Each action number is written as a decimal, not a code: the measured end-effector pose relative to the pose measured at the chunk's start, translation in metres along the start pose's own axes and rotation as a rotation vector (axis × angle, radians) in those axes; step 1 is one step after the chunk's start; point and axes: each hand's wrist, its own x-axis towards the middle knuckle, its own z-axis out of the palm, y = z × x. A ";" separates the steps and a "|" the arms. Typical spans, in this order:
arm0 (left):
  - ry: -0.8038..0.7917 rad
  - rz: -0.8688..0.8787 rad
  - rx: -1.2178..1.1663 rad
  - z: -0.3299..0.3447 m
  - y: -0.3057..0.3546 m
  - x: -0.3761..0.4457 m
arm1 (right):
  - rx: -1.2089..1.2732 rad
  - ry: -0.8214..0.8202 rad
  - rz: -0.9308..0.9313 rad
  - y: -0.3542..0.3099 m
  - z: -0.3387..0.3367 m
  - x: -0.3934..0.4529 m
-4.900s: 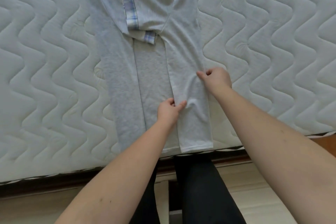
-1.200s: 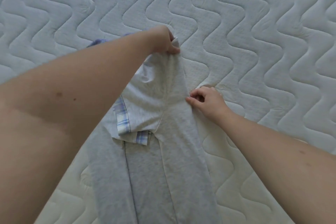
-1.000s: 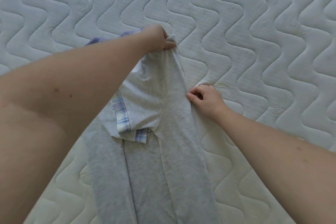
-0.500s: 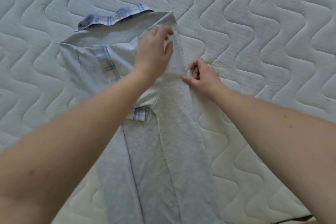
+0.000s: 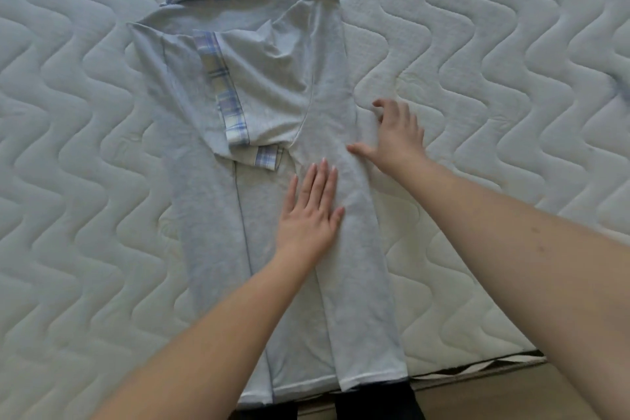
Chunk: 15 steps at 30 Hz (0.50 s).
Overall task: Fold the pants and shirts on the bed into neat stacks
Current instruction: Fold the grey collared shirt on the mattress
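Shirt (image 5: 218, 215), grey with plaid trim, lies folded lengthwise on bed (image 5: 85, 147). My left hand (image 5: 308, 211) presses flat on it, fingers straight together. Right hand (image 5: 395, 136) at its right edge, fingers spread, thumb touching cloth.

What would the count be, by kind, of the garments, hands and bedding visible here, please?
Garments: 1, the grey shirt with plaid trim, sides folded in.
Hands: 2, the left hand flat on the shirt, the right hand at its edge.
Bedding: 1, the quilted mattress.
Total: 4
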 end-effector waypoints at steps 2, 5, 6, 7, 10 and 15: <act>0.024 0.029 0.008 0.005 0.007 -0.011 | -0.051 0.000 -0.008 0.009 0.007 -0.028; -0.003 0.029 -0.024 0.011 0.013 -0.031 | -0.055 0.042 -0.008 0.018 0.017 -0.065; -0.022 0.027 -0.036 0.012 0.015 -0.039 | -0.039 0.060 0.004 0.020 0.020 -0.077; -0.034 0.030 -0.040 0.013 0.018 -0.047 | -0.013 0.069 0.022 0.022 0.024 -0.090; -0.038 0.074 -0.060 0.017 0.026 -0.076 | 0.015 0.024 0.068 0.029 0.038 -0.133; 0.019 0.241 -0.014 0.025 0.035 -0.134 | 0.124 0.000 0.204 0.044 0.057 -0.204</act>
